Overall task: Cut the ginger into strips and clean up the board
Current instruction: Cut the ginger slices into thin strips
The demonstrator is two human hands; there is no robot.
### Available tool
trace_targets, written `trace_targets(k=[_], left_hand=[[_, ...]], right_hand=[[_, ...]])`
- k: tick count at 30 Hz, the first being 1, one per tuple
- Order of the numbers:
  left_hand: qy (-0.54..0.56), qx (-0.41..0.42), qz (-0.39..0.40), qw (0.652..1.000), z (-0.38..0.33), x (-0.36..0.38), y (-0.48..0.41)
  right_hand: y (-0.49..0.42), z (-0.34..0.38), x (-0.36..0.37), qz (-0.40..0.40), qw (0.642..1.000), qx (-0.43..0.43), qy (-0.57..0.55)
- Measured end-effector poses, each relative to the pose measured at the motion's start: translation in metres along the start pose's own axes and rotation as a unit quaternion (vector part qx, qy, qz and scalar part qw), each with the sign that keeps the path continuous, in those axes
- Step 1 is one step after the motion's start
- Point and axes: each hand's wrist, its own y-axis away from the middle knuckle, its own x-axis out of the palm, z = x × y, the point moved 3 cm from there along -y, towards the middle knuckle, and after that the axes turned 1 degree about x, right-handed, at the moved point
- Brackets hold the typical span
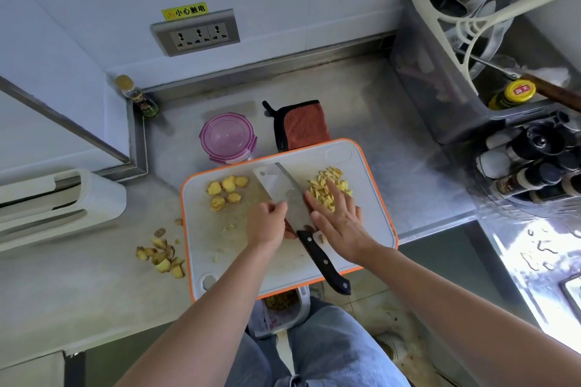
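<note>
A white cutting board (239, 261) with an orange rim lies on the steel counter. Several round ginger slices (227, 190) sit at its left. A heap of ginger strips (327, 187) lies at its right. A cleaver (279, 187) with a black handle lies flat on the board, blade pointing away. My left hand (267, 225) pinches the blade's edge near the handle with curled fingers. My right hand (341, 220) lies flat with straight fingers on the strips, beside the blade.
Ginger peel scraps (162, 256) litter the counter left of the board. A purple-lidded container (227, 137) and an orange-and-black cloth (300, 126) sit behind the board. A grey utensil bin (440, 72) and spice bottles (534, 163) stand at right. A waste bin (279, 311) is below the board's front edge.
</note>
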Motion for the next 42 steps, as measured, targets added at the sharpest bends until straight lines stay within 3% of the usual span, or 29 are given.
trace_targets(k=[2,6,10,14,18,22,25,29,34,42], left_hand=[[0.003,-0.005,-0.008,1.0,0.002,-0.003,0.001],[0.009,-0.007,-0.027,1.0,0.004,-0.008,-0.001],[0.023,-0.01,-0.051,0.998,0.001,-0.014,0.002],[0.03,-0.007,-0.067,0.997,0.0,-0.018,0.004],[0.025,-0.007,-0.065,0.998,0.0,-0.021,0.008],[0.028,-0.007,-0.065,0.997,-0.001,-0.025,0.01],[0.019,-0.002,-0.059,0.998,-0.001,-0.026,0.011],[-0.005,0.025,-0.058,0.998,-0.003,-0.026,0.015],[0.0,0.055,-0.048,0.997,-0.006,-0.02,0.017],[-0.061,0.071,-0.08,0.992,-0.011,-0.023,0.017]], right_hand=[[-0.003,0.0,-0.003,-0.013,1.0,0.005,-0.014],[0.0,0.013,-0.003,0.0,0.994,-0.103,-0.022],[0.001,-0.003,-0.003,-0.021,0.999,-0.018,-0.019],[0.008,0.003,-0.004,0.007,0.995,-0.099,-0.015],[0.006,-0.005,-0.004,-0.012,0.999,-0.041,-0.002],[0.01,0.007,-0.005,0.012,0.993,-0.115,0.01],[0.007,0.004,-0.006,-0.01,0.999,-0.044,0.003],[0.002,0.018,-0.008,0.009,0.994,0.018,-0.106],[-0.004,0.041,-0.008,0.073,0.946,0.134,-0.285],[-0.011,0.041,-0.007,0.059,0.917,0.158,-0.362]])
